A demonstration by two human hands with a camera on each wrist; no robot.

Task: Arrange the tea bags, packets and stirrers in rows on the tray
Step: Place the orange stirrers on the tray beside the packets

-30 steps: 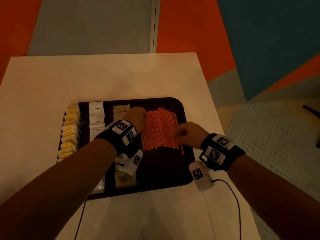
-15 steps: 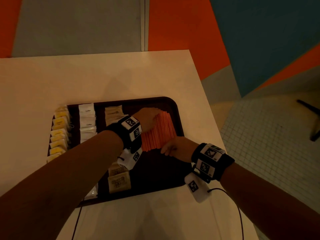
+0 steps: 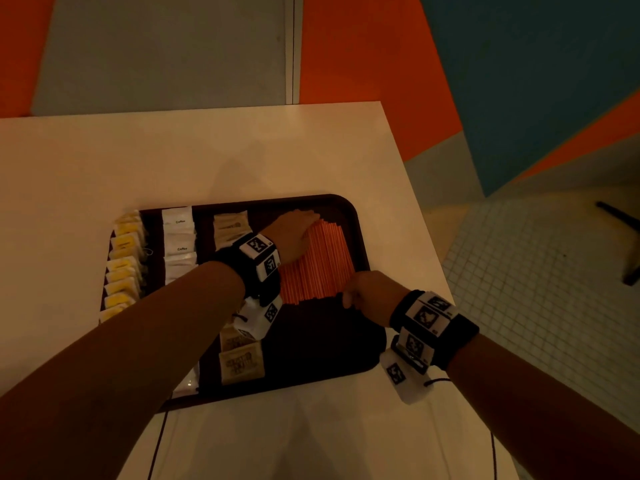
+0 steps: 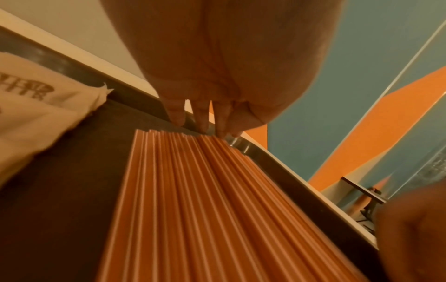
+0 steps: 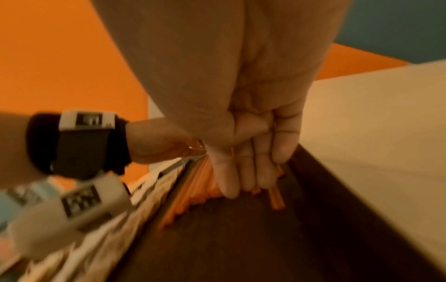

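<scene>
Dark tray (image 3: 360, 237) on white bench (image 3: 207, 157); everything placed relative to the tray. Orange stirrers (image 3: 317, 261) lie in its far right part. Since a second ago the bundle has tightened: it was spread wider with a stray stick at the right, now squared into a narrower block. Left hand (image 3: 294, 226), fingers straight and relaxed, presses the stirrers' far ends near the tray's far rim. Right hand (image 3: 370, 294), fingers together and roughly straight, pushes the near ends; a few sticks still poke out there. Neither hand grips anything. Yellow tea bags (image 3: 123, 268) on left edge, white packets (image 3: 178, 237) next, tan packets (image 3: 230, 225) beside. Rows look nearly done; stirrers being evened.
</scene>
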